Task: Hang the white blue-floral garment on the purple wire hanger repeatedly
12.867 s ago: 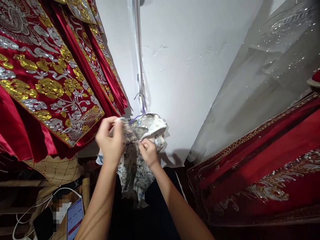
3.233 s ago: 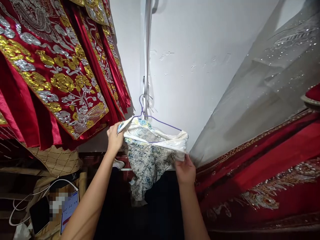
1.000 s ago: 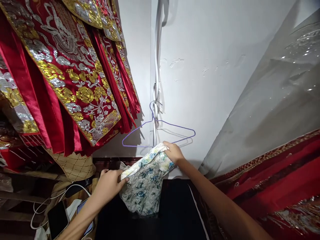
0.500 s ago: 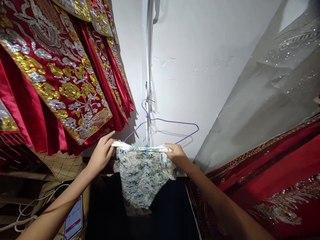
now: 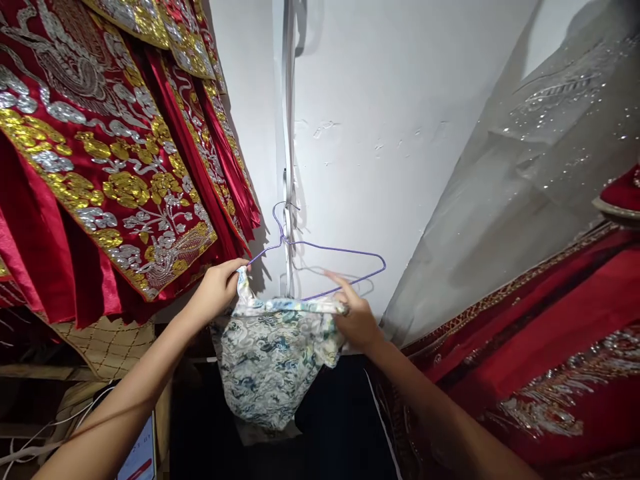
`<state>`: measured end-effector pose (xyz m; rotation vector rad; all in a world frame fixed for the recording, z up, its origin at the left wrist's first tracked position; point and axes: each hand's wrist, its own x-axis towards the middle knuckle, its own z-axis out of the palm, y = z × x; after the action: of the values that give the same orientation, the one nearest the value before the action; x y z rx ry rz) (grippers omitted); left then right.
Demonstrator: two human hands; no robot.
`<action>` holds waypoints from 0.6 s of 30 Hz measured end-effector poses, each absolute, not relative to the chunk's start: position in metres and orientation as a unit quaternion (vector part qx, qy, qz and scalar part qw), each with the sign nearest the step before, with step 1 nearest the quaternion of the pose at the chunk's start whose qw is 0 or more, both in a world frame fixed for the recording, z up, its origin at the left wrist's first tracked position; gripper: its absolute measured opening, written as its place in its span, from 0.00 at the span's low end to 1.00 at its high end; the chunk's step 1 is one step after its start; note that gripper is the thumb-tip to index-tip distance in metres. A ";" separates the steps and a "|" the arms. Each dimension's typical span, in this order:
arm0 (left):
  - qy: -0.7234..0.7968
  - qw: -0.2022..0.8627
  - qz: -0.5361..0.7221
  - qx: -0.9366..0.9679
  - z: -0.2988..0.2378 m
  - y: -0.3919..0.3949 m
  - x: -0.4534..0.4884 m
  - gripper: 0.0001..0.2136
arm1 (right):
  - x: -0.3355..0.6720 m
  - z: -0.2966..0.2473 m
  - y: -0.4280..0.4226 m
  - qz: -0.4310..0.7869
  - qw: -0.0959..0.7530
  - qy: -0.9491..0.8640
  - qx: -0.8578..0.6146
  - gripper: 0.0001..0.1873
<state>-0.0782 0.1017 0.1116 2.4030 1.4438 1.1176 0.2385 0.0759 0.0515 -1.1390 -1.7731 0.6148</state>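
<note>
A light garment [image 5: 273, 360] with a blue-green and yellow floral pattern hangs at the middle, with a sheer strip at its bottom. At its upper left corner my left hand [image 5: 220, 287] pinches the edge, close to the left end of a purple wire hanger [image 5: 345, 250]. My right hand [image 5: 356, 317] grips the other upper corner, index finger stretched toward the hanger's lower bar. The hanger's hook is up by a thin pale pole [image 5: 287, 133]. Its lower left part is hidden behind the garment.
Red costumes with gold and silver embroidery [image 5: 135, 190] hang at left. A sheer sequined white fabric [image 5: 480, 200] and a red beaded fabric [image 5: 540, 347] are at right. Behind is a white wall [image 5: 370, 80]. A lit phone [image 5: 140, 453] and white cables lie lower left.
My left hand has moved slightly up and right, raising the garment's left corner beside the hanger. My right index finger has lifted off the cloth. The view has shifted a little.
</note>
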 end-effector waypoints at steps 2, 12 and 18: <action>0.480 0.067 0.349 0.802 0.119 0.100 -0.082 0.16 | 0.255 0.064 0.076 0.221 0.494 -0.676 -0.500 0.52; 0.482 0.086 0.313 0.814 0.125 0.102 -0.085 0.15 | 0.317 0.093 0.116 0.177 0.417 -0.673 -0.585 0.28; 0.523 0.150 0.434 0.718 0.121 0.112 -0.112 0.17 | 0.333 0.126 0.097 0.394 0.302 -0.726 -0.476 0.14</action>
<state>-0.1123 0.1119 0.1213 2.0620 1.5036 1.2482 0.3327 0.0972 0.1260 -1.2624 -1.9246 1.0454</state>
